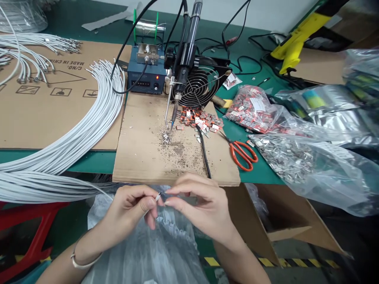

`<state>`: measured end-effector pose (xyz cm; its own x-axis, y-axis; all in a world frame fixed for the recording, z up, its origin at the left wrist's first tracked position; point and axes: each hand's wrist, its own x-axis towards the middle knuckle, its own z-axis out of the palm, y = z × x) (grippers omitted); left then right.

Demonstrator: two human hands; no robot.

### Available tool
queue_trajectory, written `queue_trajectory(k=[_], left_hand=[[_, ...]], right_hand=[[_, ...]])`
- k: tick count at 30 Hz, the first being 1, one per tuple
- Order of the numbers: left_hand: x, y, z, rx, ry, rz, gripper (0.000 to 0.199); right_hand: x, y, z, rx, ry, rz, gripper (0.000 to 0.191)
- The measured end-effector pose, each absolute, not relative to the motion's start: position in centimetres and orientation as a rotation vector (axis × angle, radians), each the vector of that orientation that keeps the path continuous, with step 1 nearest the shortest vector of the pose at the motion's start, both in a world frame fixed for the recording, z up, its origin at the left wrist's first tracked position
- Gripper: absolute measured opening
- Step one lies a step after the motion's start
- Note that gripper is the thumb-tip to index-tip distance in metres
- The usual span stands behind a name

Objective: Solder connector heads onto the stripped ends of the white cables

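Observation:
Just in front of the table edge, my left hand is closed in a pinch on a white cable, close to its dark-tipped end. My right hand is curled at that same end, thumb and forefinger brought near each other beside the tip. Whatever lies between those fingertips is too small to make out. Beyond the hands, a soldering iron is clamped in a stand, its tip pointing down over a cardboard sheet with solder bits. A heap of small orange and silver USB connectors lies beside it.
A bundle of white cables curves along the left. Behind stand a blue soldering station, a solder spool and a black fan. On the right lie orange-handled scissors and a bag of metal parts.

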<state>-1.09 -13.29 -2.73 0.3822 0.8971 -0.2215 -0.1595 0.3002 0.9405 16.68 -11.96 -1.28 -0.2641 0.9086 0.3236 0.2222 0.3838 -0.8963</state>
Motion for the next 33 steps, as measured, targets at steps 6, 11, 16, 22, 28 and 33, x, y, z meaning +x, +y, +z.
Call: queue_trajectory(k=[6, 11, 16, 22, 28, 33], left_hand=[[-2.0, -13.4, -2.5, 1.285, 0.931, 0.773, 0.024], [-1.9, -13.3, -2.5, 1.243, 0.917, 0.770, 0.025], [-1.0, -13.3, -3.0, 0.916, 0.749, 0.781, 0.028], [-0.6, -13.3, -2.9, 0.736, 0.781, 0.883, 0.013], [-0.4, -12.9, -2.5, 0.794, 0.880, 0.912, 0.015], [-0.5, -12.9, -2.6, 0.844, 0.918, 0.864, 0.015]], right_hand=[[16.3, -10.8, -0.5, -0.981, -1.859, 1.170, 0.003], [16.3, -10.6, -0.7, -0.864, -1.852, 1.217, 0.009], [14.7, -11.4, -2.5, -0.722, -1.476, 1.161, 0.012], [15.1, -11.5, -4.0, -0.703, -0.983, 1.081, 0.009], [16.3, -11.5, -2.7, -0.969, -1.518, 1.019, 0.011], [16.1, -11.3, -1.7, -0.952, -1.666, 0.983, 0.010]])
